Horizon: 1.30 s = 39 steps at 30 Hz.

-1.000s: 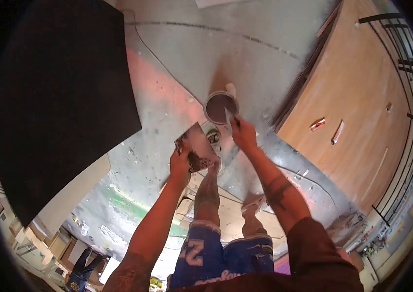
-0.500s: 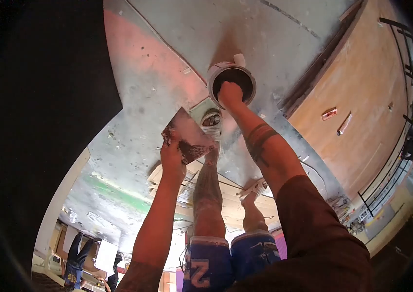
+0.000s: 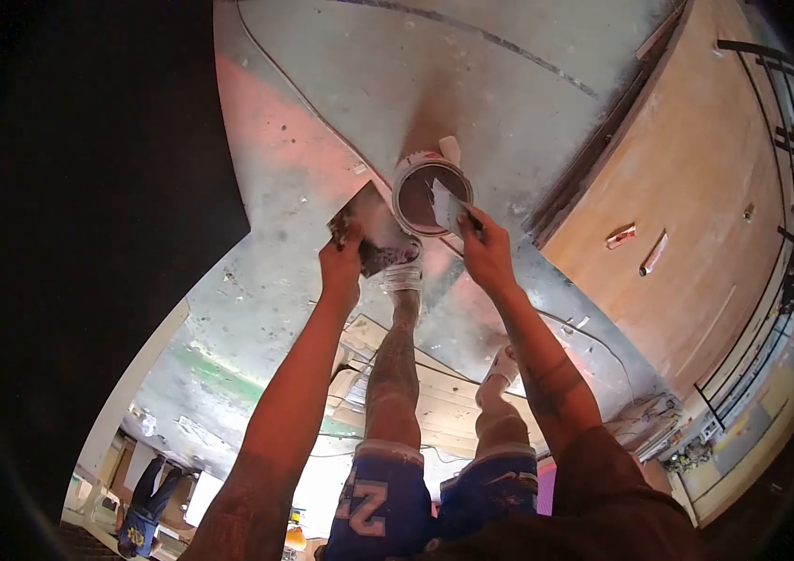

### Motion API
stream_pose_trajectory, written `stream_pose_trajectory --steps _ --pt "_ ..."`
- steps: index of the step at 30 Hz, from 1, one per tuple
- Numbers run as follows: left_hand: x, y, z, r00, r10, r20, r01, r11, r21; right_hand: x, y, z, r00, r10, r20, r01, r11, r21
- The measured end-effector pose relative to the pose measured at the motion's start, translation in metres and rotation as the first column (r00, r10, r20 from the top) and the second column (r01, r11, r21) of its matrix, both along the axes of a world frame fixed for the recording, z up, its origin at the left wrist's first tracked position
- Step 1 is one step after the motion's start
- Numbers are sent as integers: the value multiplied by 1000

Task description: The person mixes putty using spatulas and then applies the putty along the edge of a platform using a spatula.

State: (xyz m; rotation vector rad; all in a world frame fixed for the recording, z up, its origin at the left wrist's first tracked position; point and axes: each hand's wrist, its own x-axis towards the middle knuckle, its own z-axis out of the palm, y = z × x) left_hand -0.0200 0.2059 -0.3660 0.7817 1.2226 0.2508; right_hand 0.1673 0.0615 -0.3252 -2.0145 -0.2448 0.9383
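My left hand (image 3: 341, 268) is closed on the edge of a flat rectangular plate (image 3: 380, 221) with dark smears along its lower part. My right hand (image 3: 487, 251) grips a putty knife (image 3: 454, 213), whose blade carries some pale paste. The blade sits over the right side of an open round bucket (image 3: 400, 175) standing on the floor. Inside the bucket the surface looks dark and brownish. The plate is just left of the bucket, above my foot.
The stained grey floor (image 3: 341, 56) has a cable across it. A large wooden board (image 3: 602, 290) on the right bears two small tube-like items. Cardboard (image 3: 434, 360) lies between my legs. A dark panel (image 3: 107, 187) fills the left. Another person (image 3: 146, 505) stands at lower left.
My right hand has come out of the bucket, and the putty knife in it now shows. The plate in my left hand has tilted and moved slightly closer to the bucket.
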Motion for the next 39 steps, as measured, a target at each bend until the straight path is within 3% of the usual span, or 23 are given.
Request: stream_pose_trajectory --steps 2,7,9,10,11,13,17,19,20,22,27,30,33,35,37,39 --pt "32 5 6 994 -37 -105 45 996 77 -2 -13 23 998 -3 57 -6 988 155" --pt "85 -1 6 980 -185 -78 190 980 58 4 -34 93 969 102 224 -156 959 237" --pt "99 -7 11 976 -202 78 197 978 67 6 -42 111 925 169 340 -270 922 277" --pt "107 -9 26 976 -207 75 201 977 75 8 -48 115 905 196 378 -306 917 255" --pt "113 -13 41 971 -209 116 209 978 13 9 -53 120 908 191 374 -301 917 261" --pt "125 -22 70 960 -225 168 237 970 -51 16 -67 131 791 253 556 -453 855 255" --pt "131 -47 99 940 -259 222 306 928 -213 20 -109 126 724 253 641 -502 831 239" --pt "146 -69 127 970 -90 226 174 905 -387 24 -130 124 694 245 677 -509 832 221" --pt "138 -78 114 941 -100 322 228 893 -389 27 -141 123 665 240 707 -539 810 232" --pt "139 -97 118 941 -143 308 268 871 -412 28 -166 120 626 252 738 -581 781 227" --pt "160 -153 132 923 -229 310 340 863 -375 34 -221 110 595 214 774 -558 804 206" --pt "169 -185 124 907 -275 319 379 864 -332 42 -256 111 507 357 785 -557 830 -18" --pt "192 -223 130 890 -243 385 380 862 -336 52 -289 98 461 318 829 -500 864 -54" --pt "202 -248 123 869 -182 460 377 845 -379 62 -313 99 493 349 797 -478 874 -87" --pt "210 -271 116 868 -226 442 406 836 -370 75 -336 97 498 404 767 -422 886 -192" --pt "218 -297 108 892 -188 412 357 851 -384 88 -358 92 527 394 753 -400 897 -189"
